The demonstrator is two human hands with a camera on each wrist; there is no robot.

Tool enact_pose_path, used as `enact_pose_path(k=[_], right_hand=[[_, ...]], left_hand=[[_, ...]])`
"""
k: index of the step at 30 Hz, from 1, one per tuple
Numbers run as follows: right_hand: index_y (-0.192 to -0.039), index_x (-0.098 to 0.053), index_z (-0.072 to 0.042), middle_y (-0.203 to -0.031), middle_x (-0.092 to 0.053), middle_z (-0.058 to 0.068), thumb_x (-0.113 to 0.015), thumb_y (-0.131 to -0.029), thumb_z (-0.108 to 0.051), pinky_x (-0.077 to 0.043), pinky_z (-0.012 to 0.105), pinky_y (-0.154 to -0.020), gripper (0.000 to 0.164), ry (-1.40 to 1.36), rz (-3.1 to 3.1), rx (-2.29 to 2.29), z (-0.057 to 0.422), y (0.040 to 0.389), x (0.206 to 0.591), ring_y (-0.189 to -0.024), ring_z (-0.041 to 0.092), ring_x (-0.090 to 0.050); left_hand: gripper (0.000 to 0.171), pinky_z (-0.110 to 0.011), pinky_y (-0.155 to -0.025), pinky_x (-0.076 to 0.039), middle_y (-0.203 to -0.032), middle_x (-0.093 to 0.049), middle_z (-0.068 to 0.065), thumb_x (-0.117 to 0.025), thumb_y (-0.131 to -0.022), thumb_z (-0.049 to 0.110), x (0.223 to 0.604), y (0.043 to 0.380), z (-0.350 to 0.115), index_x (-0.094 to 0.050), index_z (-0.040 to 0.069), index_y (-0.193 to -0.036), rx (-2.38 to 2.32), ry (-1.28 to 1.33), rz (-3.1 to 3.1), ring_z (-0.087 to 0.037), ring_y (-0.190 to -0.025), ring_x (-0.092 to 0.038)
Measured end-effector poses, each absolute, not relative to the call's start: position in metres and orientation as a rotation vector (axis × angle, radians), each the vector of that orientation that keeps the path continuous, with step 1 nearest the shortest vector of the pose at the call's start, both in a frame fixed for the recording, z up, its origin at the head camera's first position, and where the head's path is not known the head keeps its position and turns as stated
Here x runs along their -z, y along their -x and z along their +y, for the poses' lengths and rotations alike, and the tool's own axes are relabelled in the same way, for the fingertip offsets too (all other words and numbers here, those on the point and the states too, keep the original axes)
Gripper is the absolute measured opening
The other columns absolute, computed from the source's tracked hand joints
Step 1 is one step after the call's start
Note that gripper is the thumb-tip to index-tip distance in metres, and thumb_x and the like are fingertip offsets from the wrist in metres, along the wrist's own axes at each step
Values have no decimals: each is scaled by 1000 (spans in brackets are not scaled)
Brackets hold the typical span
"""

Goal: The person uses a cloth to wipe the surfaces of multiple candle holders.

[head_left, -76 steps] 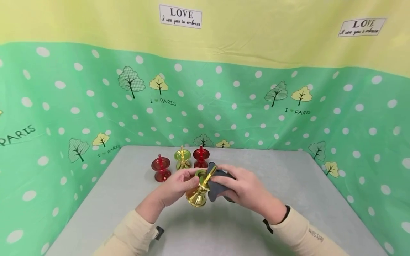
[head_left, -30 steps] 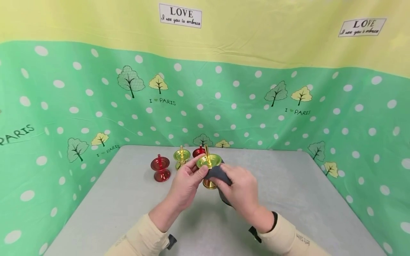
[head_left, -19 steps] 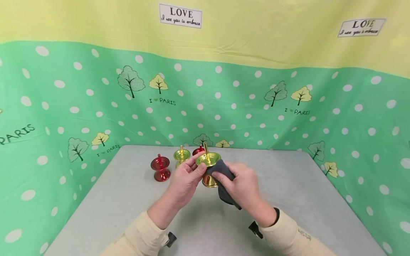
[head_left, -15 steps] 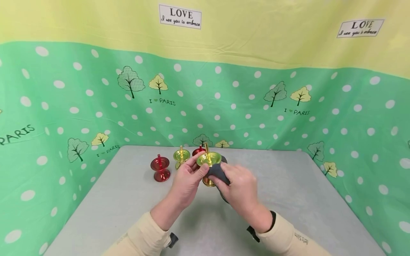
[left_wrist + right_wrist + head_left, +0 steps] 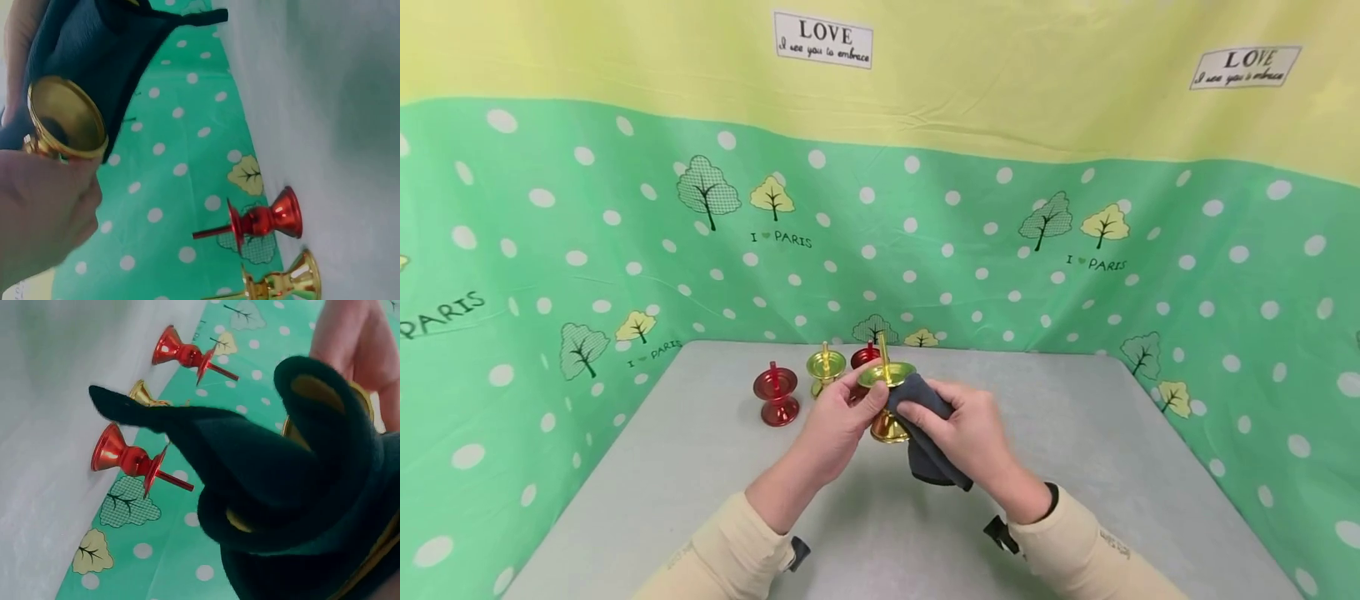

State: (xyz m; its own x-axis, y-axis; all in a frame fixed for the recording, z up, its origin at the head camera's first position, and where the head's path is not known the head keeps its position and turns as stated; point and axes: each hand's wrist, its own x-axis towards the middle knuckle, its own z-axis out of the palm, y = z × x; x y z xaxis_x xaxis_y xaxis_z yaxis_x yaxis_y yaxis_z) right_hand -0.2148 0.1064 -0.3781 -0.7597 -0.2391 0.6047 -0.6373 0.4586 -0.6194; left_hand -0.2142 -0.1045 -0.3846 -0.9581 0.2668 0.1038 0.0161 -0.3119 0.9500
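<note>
A gold candle holder (image 5: 889, 427) with a tall centre spike is held upright above the table. My left hand (image 5: 833, 429) pinches it by the rim of its dish from the left, thumb in front. My right hand (image 5: 973, 429) grips a dark grey cloth (image 5: 928, 446) and presses it to the right side of the holder, just under the dish. The cloth hides part of the stem, and its loose end hangs down. In the left wrist view, the holder's hollow base (image 5: 69, 119) shows against the cloth (image 5: 94, 62). In the right wrist view, the folded cloth (image 5: 294, 487) covers most of the holder.
Behind my left hand stand a red candle holder (image 5: 777, 396), another gold one (image 5: 826, 367) and a second red one (image 5: 867, 357), partly hidden. They are upright on the grey table (image 5: 1075, 433). A green dotted curtain (image 5: 985, 250) hangs around the table's back and sides.
The gold holder was tilted and lower at first, with the cloth by its spike. Since then it is upright, and my right hand has shifted the cloth back and forth at the dish's right side.
</note>
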Motion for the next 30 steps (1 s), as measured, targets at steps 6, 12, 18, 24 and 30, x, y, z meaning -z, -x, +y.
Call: enact_pose_path(k=[6,12,18,24,30], right_hand=[[-113,-75,-7,-95,-80,9,-94,-83,-17,-55,25,-59,38,-702,-2181,-1172,102,216,385,-71,12,-70],[-107,-81,-9,-99,-82,8,-99,-74,-16,-61,36,-68,38,-839,-1971,-955,101,220,395,-82,21,-77],[-107,-82,-10,-97,-83,7,-98,-76,-16,-60,33,-69,35,-915,-1925,-996,105,225,395,-80,19,-77],[-109,-81,-11,-96,-82,7,-95,-79,-10,-55,24,-62,32,-856,-2047,-1158,109,225,394,-75,13,-73],[-102,-82,-8,-96,-83,7,-101,-69,-26,-61,38,-67,42,-843,-1930,-723,102,216,395,-78,21,-77]], left_hand=[[50,-25,-99,-59,-131,-71,-14,-70,-105,19,383,213,-95,-53,3,-149,-2533,-148,1845,-12,-113,-72],[54,-22,-98,-57,-143,-67,-17,-74,-103,19,383,207,-90,-56,4,-152,-2508,-154,1944,-10,-118,-69],[54,-22,-103,-56,-144,-61,-12,-69,-105,18,382,208,-98,-53,5,-155,-2488,-316,1846,-13,-122,-65],[47,-33,-112,-50,-126,-76,-4,-60,-111,22,385,212,-105,-51,5,-154,-2403,-291,1894,-11,-112,-73],[53,-34,-114,-52,-145,-66,-16,-69,-106,25,384,207,-99,-53,12,-155,-2386,-297,1937,-13,-124,-69]])
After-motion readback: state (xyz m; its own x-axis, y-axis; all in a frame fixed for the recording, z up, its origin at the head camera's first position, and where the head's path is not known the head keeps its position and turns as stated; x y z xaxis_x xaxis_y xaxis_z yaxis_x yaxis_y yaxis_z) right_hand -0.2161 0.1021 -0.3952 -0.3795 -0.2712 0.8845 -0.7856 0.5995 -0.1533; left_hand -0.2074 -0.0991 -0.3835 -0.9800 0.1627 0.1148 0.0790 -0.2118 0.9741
